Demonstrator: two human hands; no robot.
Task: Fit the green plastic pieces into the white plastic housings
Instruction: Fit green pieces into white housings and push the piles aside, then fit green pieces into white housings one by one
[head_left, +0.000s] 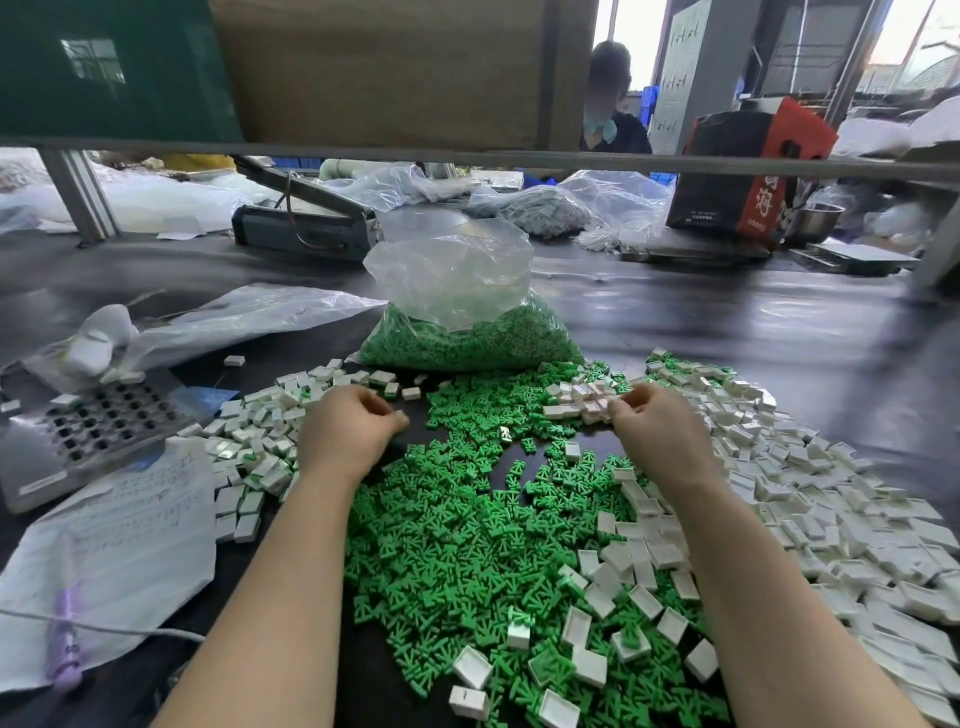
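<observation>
- The left hand (349, 431) hovers over the far edge of the heap of green pieces (457, 551), fingers curled inward; whether it pinches a small white part at the fingertips I cannot tell.
- The right hand (655, 427) reaches into a small cluster of white housings (582, 402) beyond the green heap, fingers curled as if pinching one; the grip itself is blurred, so I cannot tell what it holds.
- More white housings are spread in a wide drift on the right (810, 499) and in a smaller pile on the left (254, 426), which looks like finished work, as green shows in some.
- A bag of green pieces (467, 332) stands open behind the heap on the dark table (779, 338).
- Risk: with loose green pieces and empty housings mingled in front, a forearm sweep could push parts off the near edge.
- Risk: filled and empty housings lie close together on the left, so an unfilled one could slip in among the finished.
- Risk: a green piece pressed in crooked may jam or snap a leg.
</observation>
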